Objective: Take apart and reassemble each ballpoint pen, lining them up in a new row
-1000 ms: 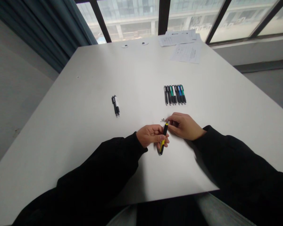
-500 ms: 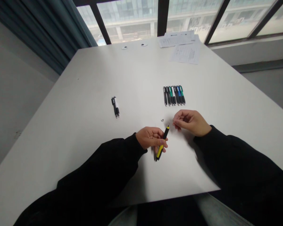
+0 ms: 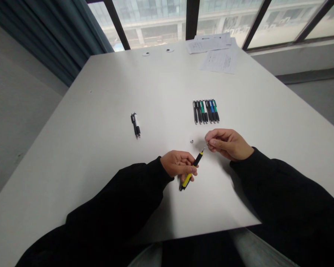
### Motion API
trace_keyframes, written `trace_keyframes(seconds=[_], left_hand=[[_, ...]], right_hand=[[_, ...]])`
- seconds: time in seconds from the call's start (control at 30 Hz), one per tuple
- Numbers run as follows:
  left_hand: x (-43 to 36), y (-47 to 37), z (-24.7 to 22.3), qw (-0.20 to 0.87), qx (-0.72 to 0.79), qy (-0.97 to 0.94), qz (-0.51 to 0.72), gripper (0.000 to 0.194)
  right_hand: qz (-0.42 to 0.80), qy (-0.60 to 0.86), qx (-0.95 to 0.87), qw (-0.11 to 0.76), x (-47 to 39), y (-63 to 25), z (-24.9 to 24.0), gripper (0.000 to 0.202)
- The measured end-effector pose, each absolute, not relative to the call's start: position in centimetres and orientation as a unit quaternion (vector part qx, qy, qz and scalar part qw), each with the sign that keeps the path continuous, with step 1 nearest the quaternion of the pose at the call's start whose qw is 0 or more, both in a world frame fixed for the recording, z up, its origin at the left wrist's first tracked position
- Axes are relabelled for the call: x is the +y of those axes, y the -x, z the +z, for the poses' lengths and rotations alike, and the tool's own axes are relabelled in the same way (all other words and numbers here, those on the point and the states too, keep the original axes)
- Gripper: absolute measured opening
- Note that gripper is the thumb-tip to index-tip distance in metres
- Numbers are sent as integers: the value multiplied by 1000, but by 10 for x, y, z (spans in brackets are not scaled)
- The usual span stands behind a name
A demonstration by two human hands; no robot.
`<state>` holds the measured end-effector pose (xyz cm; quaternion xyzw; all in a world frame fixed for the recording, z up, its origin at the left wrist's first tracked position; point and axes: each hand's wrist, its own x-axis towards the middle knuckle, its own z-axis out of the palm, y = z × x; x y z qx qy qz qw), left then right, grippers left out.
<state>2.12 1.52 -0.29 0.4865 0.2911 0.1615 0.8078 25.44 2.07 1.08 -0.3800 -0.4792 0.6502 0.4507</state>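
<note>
My left hand (image 3: 180, 163) is closed around a yellow and black pen (image 3: 187, 180). The pen slants up to the right, its thin metal tip bare at the upper end. Close to that tip, my right hand (image 3: 225, 142) is pinched with thumb and fingers together; whatever lies between them is too small to make out. A small silvery piece (image 3: 192, 141) rests on the table just left of my right fingertips. Beyond my right hand lies a row of several pens (image 3: 206, 112), side by side, with black, green, white and blue barrels.
Two pens (image 3: 136, 126), one black and one white and black, lie together on the left of the white table (image 3: 105, 148). Printed papers (image 3: 218, 61) overlap at the far edge, near two white oval pieces (image 3: 170, 50). Windows and a curtain stand behind.
The pen in my left hand has tilted further to the right, its tip now nearer my right fingers. My right hand has shifted slightly right, still pinched.
</note>
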Motion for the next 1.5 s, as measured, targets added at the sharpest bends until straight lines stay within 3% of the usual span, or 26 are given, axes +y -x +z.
trace_keyframes(seconds=[0.77, 1.0, 1.23, 1.37, 1.5], left_hand=[[15, -24, -2, 806, 299, -488, 154, 44], [15, -25, -3, 811, 292, -482, 160, 45], [15, -26, -3, 817, 275, -473, 182, 44], [14, -27, -2, 824, 268, -459, 198, 43], [14, -27, -1, 825, 273, -450, 206, 40]], right_hand=[[599, 385, -573, 405, 19, -257, 8, 21], [592, 399, -609, 346, 14, -251, 17, 21], [599, 379, -599, 372, 17, -252, 13, 40], [499, 448, -640, 375, 20, -256, 10, 31], [560, 415, -592, 404, 18, -251, 8, 25]])
